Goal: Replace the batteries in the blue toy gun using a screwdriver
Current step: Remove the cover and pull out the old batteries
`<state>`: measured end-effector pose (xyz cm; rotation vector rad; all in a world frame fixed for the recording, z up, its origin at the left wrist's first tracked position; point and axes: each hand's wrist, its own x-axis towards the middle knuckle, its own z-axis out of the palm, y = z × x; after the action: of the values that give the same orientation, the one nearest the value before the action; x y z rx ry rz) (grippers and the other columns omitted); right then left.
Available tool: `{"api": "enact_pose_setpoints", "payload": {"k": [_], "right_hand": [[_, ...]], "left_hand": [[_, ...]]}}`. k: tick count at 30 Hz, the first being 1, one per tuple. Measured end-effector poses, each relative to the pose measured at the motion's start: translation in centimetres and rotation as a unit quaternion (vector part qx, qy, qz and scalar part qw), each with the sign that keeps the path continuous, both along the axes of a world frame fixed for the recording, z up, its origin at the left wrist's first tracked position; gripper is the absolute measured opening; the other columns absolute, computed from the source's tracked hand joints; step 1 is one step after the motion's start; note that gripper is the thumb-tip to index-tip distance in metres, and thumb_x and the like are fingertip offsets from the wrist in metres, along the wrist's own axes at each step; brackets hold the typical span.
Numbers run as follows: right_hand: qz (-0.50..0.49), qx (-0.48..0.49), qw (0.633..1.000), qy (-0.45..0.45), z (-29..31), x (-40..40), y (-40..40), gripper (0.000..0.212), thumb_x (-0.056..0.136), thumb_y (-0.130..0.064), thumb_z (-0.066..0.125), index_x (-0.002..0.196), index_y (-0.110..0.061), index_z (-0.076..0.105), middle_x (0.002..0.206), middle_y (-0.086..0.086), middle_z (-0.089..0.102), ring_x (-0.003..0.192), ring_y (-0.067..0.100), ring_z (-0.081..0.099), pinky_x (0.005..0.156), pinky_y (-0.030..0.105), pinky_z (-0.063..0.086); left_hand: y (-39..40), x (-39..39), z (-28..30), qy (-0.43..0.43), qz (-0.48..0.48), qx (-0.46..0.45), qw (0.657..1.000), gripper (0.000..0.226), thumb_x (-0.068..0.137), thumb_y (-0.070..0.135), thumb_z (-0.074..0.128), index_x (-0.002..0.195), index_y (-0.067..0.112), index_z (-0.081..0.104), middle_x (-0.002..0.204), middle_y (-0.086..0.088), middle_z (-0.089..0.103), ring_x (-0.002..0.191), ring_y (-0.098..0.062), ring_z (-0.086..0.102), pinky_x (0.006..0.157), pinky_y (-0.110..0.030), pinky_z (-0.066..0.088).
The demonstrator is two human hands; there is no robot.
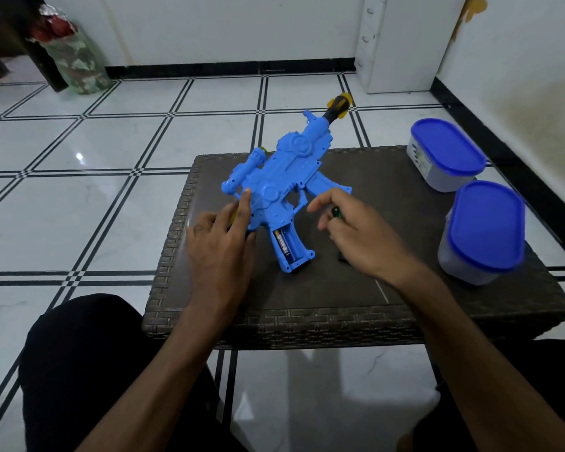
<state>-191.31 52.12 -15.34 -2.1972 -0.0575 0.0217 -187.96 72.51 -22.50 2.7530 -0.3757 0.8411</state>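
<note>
Two hands work over a dark woven worktop (437, 308). The blue toy gun (281, 177) lies flat near the middle of it, its black and yellow muzzle pointing to about 1 o'clock past the far edge, its grip pointing to 6 o'clock. The grip's compartment is uncovered, with one battery (282, 243) lying in it. The left hand (221, 241) rests at 9 o'clock of the gun, fingers straight and released, one fingertip touching the blue body. The right hand (356, 228), at 3 o'clock of the gun, has its fingers curled round the screwdriver (336, 213), of which only a green tip of handle shows. Two blue-lidded containers (447, 151) stand at the worktop's 2 o'clock corner.
</note>
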Motion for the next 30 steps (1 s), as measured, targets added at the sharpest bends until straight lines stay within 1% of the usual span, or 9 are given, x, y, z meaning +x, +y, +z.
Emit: {"api": "enact_pose_setpoints", "payload": {"k": [2,5,7,10,13,15,19,25,30], "right_hand": [[0.012,0.044,0.999,-0.01,-0.6,0.0,0.3,0.033,0.095,0.004,0.04,0.112,-0.018,0.059,0.095,0.0,0.065,0.087,0.019,0.064,0.084,0.04,0.054],[-0.011,0.182,0.982,-0.058,-0.6,0.3,0.6,0.023,0.095,0.007,0.053,0.111,-0.007,0.061,0.103,0.005,0.07,0.1,0.011,0.068,0.093,0.029,0.055],[-0.045,0.258,0.96,-0.104,-0.4,0.6,0.9,0.014,0.094,0.004,0.058,0.104,-0.005,0.061,0.105,0.006,0.072,0.104,0.011,0.069,0.09,0.027,0.056],[-0.09,0.324,0.933,-0.127,-0.6,1.1,1.5,0.011,0.094,-0.004,0.061,0.094,-0.014,0.055,0.106,0.007,0.073,0.104,0.015,0.07,0.077,0.025,0.057],[-0.116,0.329,0.926,-0.145,-1.9,1.7,1.9,0.016,0.094,-0.008,0.062,0.089,-0.018,0.052,0.104,0.008,0.073,0.103,0.015,0.07,0.081,0.03,0.058],[-0.13,0.322,0.924,-0.159,-2.9,1.9,2.2,0.018,0.094,-0.009,0.063,0.088,-0.021,0.052,0.102,0.008,0.073,0.102,0.014,0.07,0.084,0.036,0.058],[-0.155,0.317,0.92,-0.168,-4.6,2.1,2.8,0.019,0.093,-0.012,0.065,0.087,-0.023,0.051,0.102,0.011,0.072,0.101,0.016,0.07,0.086,0.042,0.057],[-0.163,0.338,0.912,-0.168,-5.0,2.4,3.3,0.018,0.093,-0.015,0.066,0.087,-0.024,0.051,0.1,0.016,0.071,0.097,0.018,0.071,0.084,0.038,0.056],[-0.163,0.336,0.912,-0.169,-5.0,2.4,3.0,0.016,0.091,-0.019,0.067,0.088,-0.023,0.051,0.095,0.015,0.073,0.093,0.017,0.073,0.075,0.028,0.054]], "left_hand": [[0.1,-0.1,0.1,0.034,0.007,-0.026,0.999,0.065,0.084,0.021,0.068,0.144,0.014,0.045,0.125,-0.004,0.064,0.094,-0.033,0.052,0.081,-0.039,0.042],[0.6,0.1,0.1,0.11,0.016,-0.064,0.992,0.063,0.086,0.026,0.066,0.145,0.023,0.044,0.124,-0.001,0.065,0.099,-0.031,0.051,0.083,-0.036,0.042],[0.9,0.3,-0.4,0.145,0.023,-0.084,0.986,0.063,0.085,0.027,0.063,0.145,0.029,0.043,0.118,0.001,0.067,0.097,-0.029,0.052,0.081,-0.032,0.039],[1.4,0.8,-1.0,0.162,0.025,-0.082,0.983,0.061,0.083,0.03,0.062,0.142,0.028,0.048,0.117,-0.001,0.068,0.098,-0.03,0.058,0.087,-0.03,0.037],[1.5,0.7,-1.1,0.164,0.027,-0.077,0.983,0.055,0.085,0.033,0.063,0.138,0.022,0.054,0.124,-0.003,0.065,0.105,-0.031,0.059,0.091,-0.036,0.042],[1.3,0.5,-0.9,0.156,0.03,-0.079,0.984,0.052,0.087,0.04,0.06,0.135,0.022,0.057,0.131,-0.001,0.061,0.11,-0.028,0.057,0.095,-0.036,0.041],[0.9,0.1,-0.9,0.162,0.03,-0.089,0.982,0.058,0.085,0.057,0.057,0.134,0.026,0.057,0.136,0.001,0.055,0.119,-0.024,0.049,0.099,-0.036,0.039],[0.7,0.2,-1.5,0.145,-0.035,-0.101,0.984,0.061,0.075,0.064,0.066,0.127,0.032,0.063,0.14,0.0,0.05,0.125,-0.024,0.044,0.101,-0.041,0.04],[0.6,0.2,-1.3,0.16,-0.05,-0.103,0.98,0.063,0.072,0.07,0.062,0.123,0.033,0.066,0.135,0.007,0.055,0.123,-0.019,0.044,0.1,-0.034,0.039]]}}
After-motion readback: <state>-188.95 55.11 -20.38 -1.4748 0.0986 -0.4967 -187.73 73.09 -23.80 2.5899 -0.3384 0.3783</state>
